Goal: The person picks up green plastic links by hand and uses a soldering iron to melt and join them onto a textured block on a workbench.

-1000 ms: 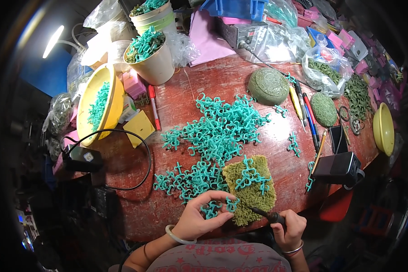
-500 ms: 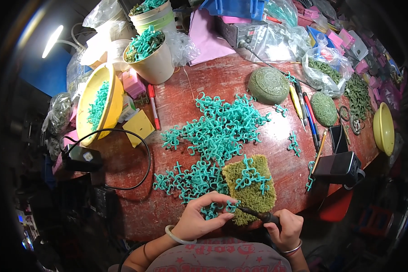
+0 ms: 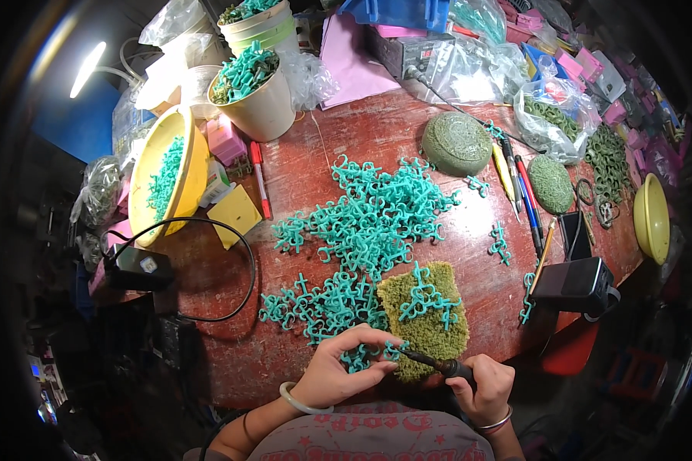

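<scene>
Between the thumb and forefinger of my left hand (image 3: 338,370) is a small teal wax piece (image 3: 393,350) with curled parts. My right hand (image 3: 484,388) is closed round the dark handle of a pen-like tool (image 3: 447,367); its thin tip points left and meets or nearly meets the wax piece. Beneath the tool lies a rough olive-green pad (image 3: 430,338), with several joined teal pieces (image 3: 427,301) on it. A large loose heap of teal wax pieces (image 3: 384,211) spreads over the red table beyond my hands, and a smaller heap (image 3: 323,303) lies left of the pad.
At left stand a yellow bowl (image 3: 196,177) and a white bucket (image 3: 257,107) of teal pieces. A black cable (image 3: 255,269) loops over the table's left side. Rightward lie a round green block (image 3: 457,144), pens (image 3: 527,196) and a black box-shaped device (image 3: 573,284).
</scene>
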Demonstrator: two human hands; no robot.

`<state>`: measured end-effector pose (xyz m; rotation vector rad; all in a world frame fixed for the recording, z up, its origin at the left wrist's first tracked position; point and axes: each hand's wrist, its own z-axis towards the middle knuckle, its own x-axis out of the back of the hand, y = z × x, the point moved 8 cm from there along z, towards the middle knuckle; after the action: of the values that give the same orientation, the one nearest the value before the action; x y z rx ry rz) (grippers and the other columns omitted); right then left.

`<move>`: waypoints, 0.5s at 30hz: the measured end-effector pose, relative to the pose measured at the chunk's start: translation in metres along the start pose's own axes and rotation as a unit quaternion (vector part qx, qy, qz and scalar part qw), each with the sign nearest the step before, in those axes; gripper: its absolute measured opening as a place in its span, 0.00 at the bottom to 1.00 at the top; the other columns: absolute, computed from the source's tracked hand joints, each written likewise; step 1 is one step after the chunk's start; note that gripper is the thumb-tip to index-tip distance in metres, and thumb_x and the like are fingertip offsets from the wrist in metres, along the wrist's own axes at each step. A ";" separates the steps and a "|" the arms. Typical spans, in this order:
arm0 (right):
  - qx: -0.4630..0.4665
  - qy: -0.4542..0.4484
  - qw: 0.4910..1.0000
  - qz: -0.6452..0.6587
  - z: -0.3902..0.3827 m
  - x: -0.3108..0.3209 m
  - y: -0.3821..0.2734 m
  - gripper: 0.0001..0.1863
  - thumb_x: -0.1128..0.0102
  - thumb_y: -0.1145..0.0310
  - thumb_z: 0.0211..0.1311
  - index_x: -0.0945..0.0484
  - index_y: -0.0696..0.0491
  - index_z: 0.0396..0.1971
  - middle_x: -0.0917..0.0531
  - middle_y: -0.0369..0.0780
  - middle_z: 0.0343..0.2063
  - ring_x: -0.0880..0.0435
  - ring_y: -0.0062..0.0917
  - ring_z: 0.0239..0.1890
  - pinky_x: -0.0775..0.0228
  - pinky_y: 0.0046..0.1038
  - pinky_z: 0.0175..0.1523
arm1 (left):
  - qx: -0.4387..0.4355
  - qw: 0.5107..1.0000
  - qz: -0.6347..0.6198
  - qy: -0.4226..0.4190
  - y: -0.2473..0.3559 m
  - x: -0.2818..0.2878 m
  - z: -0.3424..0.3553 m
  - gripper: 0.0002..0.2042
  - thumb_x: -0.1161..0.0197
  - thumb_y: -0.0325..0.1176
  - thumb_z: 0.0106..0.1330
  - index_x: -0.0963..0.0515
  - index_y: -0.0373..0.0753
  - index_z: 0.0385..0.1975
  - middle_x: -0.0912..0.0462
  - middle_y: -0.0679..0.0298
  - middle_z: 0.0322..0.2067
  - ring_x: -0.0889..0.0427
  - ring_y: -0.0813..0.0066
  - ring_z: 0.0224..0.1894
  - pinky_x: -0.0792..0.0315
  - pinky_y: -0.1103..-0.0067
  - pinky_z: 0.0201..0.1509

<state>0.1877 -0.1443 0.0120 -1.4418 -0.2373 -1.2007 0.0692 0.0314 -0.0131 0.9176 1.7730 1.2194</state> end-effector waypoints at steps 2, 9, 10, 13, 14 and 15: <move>-0.001 0.002 1.000 0.001 -0.001 0.001 0.002 0.23 0.33 0.49 0.58 0.26 0.56 0.23 0.26 0.39 0.16 0.24 0.33 0.14 0.36 0.30 0.19 | 0.006 1.000 -0.004 0.000 -0.001 -0.002 0.001 0.16 0.32 0.18 0.56 0.19 0.36 0.45 0.22 0.67 0.33 0.25 0.82 0.34 0.31 0.82 0.40; -0.005 0.021 1.000 0.011 -0.006 0.004 0.005 0.23 0.33 0.49 0.58 0.25 0.56 0.24 0.29 0.39 0.15 0.27 0.33 0.14 0.39 0.30 0.19 | -0.006 1.000 0.018 0.001 0.000 -0.001 0.001 0.15 0.31 0.21 0.58 0.19 0.36 0.45 0.22 0.67 0.31 0.26 0.82 0.33 0.32 0.81 0.40; -0.005 0.021 1.000 0.011 -0.007 0.004 0.005 0.23 0.33 0.49 0.58 0.25 0.56 0.24 0.29 0.39 0.15 0.27 0.33 0.14 0.39 0.30 0.19 | -0.005 1.000 0.019 0.001 0.000 -0.001 0.001 0.14 0.31 0.22 0.58 0.19 0.36 0.45 0.22 0.67 0.32 0.25 0.82 0.33 0.32 0.81 0.41; -0.029 0.044 0.998 0.018 -0.010 0.012 0.011 0.23 0.33 0.50 0.58 0.26 0.56 0.23 0.30 0.39 0.15 0.28 0.33 0.13 0.40 0.30 0.19 | 0.001 1.000 0.014 0.003 0.000 -0.001 0.001 0.14 0.31 0.22 0.59 0.19 0.36 0.45 0.21 0.67 0.33 0.25 0.82 0.34 0.31 0.82 0.41; -0.035 0.047 0.998 -0.001 -0.012 0.016 0.014 0.23 0.33 0.50 0.58 0.26 0.56 0.23 0.30 0.40 0.15 0.28 0.34 0.13 0.40 0.31 0.19 | 0.005 1.000 0.009 0.005 -0.001 0.000 0.001 0.14 0.31 0.23 0.59 0.19 0.36 0.45 0.21 0.67 0.34 0.24 0.82 0.35 0.31 0.82 0.41; -0.041 0.049 0.998 -0.021 -0.013 0.020 0.017 0.23 0.33 0.50 0.58 0.26 0.56 0.23 0.30 0.40 0.15 0.28 0.34 0.14 0.39 0.31 0.19 | 0.005 1.000 0.009 0.006 0.000 0.000 0.000 0.14 0.31 0.23 0.59 0.19 0.36 0.45 0.21 0.67 0.34 0.24 0.82 0.35 0.31 0.82 0.41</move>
<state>0.2026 -0.1696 0.0137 -1.4504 -0.1520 -1.3260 0.0693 0.0315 -0.0137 0.9361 1.7856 1.2315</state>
